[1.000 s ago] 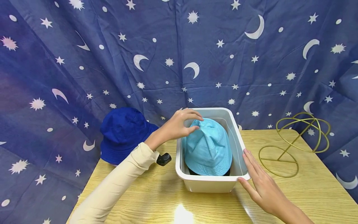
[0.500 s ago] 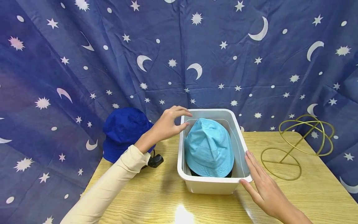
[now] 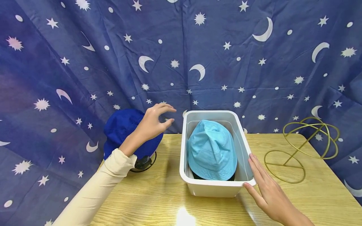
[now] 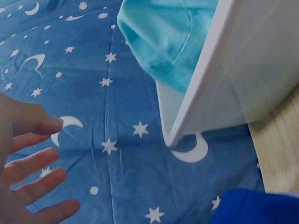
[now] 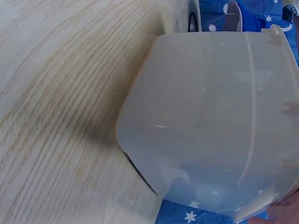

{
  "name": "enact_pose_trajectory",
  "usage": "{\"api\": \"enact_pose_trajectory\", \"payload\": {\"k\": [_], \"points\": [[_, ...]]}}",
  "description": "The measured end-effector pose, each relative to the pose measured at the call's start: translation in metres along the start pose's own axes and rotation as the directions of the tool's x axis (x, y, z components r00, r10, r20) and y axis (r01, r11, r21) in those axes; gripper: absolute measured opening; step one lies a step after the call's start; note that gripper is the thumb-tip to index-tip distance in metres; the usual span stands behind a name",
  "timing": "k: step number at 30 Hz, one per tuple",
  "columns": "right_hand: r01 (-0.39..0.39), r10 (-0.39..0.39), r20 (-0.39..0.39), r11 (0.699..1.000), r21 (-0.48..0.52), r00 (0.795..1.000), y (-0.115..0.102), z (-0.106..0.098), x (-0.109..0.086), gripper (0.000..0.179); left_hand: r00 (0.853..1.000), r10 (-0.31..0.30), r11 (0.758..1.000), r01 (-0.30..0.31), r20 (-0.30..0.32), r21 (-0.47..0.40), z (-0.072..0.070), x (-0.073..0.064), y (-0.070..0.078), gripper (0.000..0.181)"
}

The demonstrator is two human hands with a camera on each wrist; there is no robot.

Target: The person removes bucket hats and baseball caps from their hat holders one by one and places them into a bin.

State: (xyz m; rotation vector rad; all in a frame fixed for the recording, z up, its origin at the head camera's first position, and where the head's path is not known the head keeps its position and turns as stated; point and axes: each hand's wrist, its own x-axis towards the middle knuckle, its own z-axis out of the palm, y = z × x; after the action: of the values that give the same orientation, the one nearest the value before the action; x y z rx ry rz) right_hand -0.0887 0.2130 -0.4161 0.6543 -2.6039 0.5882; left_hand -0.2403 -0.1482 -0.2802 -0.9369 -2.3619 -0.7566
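Note:
A light blue bucket hat (image 3: 212, 150) sits crown up in a white plastic bin (image 3: 210, 189), over something dark that shows below its brim. My right hand (image 3: 267, 190) rests on the bin's right front corner, thumb and fingers laid along the rim. In the air left of the bin is my left hand (image 3: 154, 122), fingers and thumb apart with nothing between them. Behind that wrist stands a royal blue bucket hat (image 3: 121, 125), partly hidden by the hand and sleeve. The left wrist view has the spread fingers (image 4: 39, 175) well away from the bin.
A gold wire stand (image 3: 301, 147) with a domed top stands on the wooden table (image 3: 152, 194), right of the bin. A black device with a cable (image 3: 144, 163) shows beside the left cuff. A blue curtain with moons and stars (image 3: 215, 72) hangs behind the table.
My left hand has moved left, from over the light blue hat out past the bin's left rim and in front of the royal blue hat. My right hand stays on the rim.

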Motion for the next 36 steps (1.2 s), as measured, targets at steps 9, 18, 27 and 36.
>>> {"api": "enact_pose_trajectory", "payload": {"k": [9,18,27,36], "points": [[-0.003,0.003,0.007,1.0,0.0,1.0,-0.001,-0.001,-0.003,0.075,0.996,-0.078,0.995,0.08,-0.042,0.06,-0.023,-0.008,-0.01,0.029],[-0.017,0.017,0.012,1.0,-0.004,1.0,0.0,-0.002,-0.002,0.075,0.984,-0.172,0.977,0.177,-0.051,0.114,-0.039,-0.016,-0.019,0.031],[0.007,-0.007,0.003,1.0,-0.009,1.0,0.001,0.0,0.0,0.075,0.958,-0.268,0.946,0.282,-0.1,0.162,-0.061,-0.03,-0.032,0.031],[-0.024,0.024,0.017,1.0,-0.006,1.0,0.0,0.0,-0.001,0.075,0.927,-0.361,0.905,0.374,-0.1,0.203,-0.079,-0.038,-0.046,0.034]]}}
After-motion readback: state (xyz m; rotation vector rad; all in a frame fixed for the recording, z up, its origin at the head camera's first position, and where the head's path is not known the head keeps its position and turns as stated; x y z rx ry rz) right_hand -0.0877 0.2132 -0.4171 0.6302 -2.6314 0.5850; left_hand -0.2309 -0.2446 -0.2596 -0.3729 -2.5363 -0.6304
